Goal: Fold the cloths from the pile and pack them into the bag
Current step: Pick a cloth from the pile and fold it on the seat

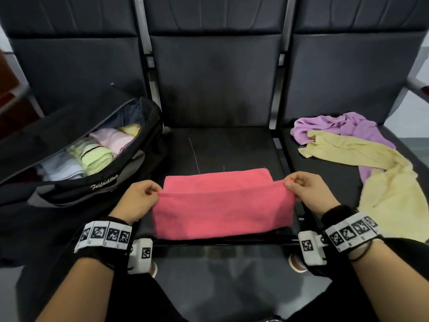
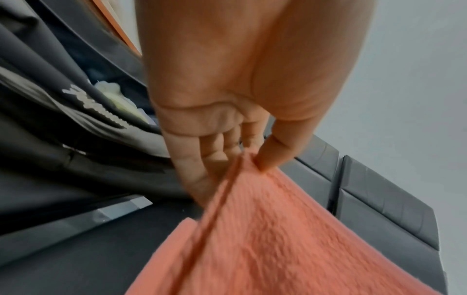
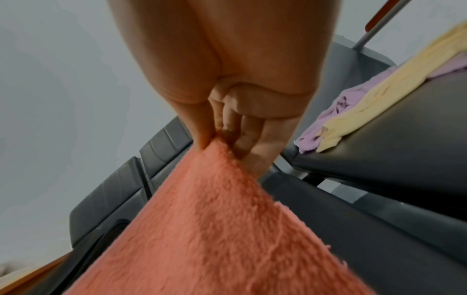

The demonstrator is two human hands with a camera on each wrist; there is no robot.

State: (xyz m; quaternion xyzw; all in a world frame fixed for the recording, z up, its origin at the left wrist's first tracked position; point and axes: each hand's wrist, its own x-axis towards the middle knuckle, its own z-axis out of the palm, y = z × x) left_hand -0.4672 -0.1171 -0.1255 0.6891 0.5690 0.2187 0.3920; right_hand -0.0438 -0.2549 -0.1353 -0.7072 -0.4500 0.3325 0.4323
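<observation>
Both your hands are pinching the pink cloth (image 1: pixel 220 205): your left hand (image 1: pixel 139 198) holds its left corner between thumb and fingers, and your right hand (image 1: pixel 306 189) holds the right corner the same way. The wrist views confirm each pinch, thumb on one side of the fabric and fingertips on the other. The lifted edge is stretched taut between your hands, while the rest of the cloth lies on the middle seat of the bench (image 1: pixel 232 147), directly in front of you.

What the next move turns on is the cloth's long axis, which runs left to right, straight from one hand to the other. A far layer lies flat behind the raised edge, so the fold looks set to go away from you, laying the held edge over that layer. Keep both corners level so the edges meet squarely.

The bag (image 1: pixel 69 182) sits open on the left seat, just beside your left hand, with folded cloths already packed in a row inside. The pile is on the right seat: a purple cloth (image 1: pixel 336 126) and a yellow cloth (image 1: pixel 383 182), both unfolded, nearer your right hand.
</observation>
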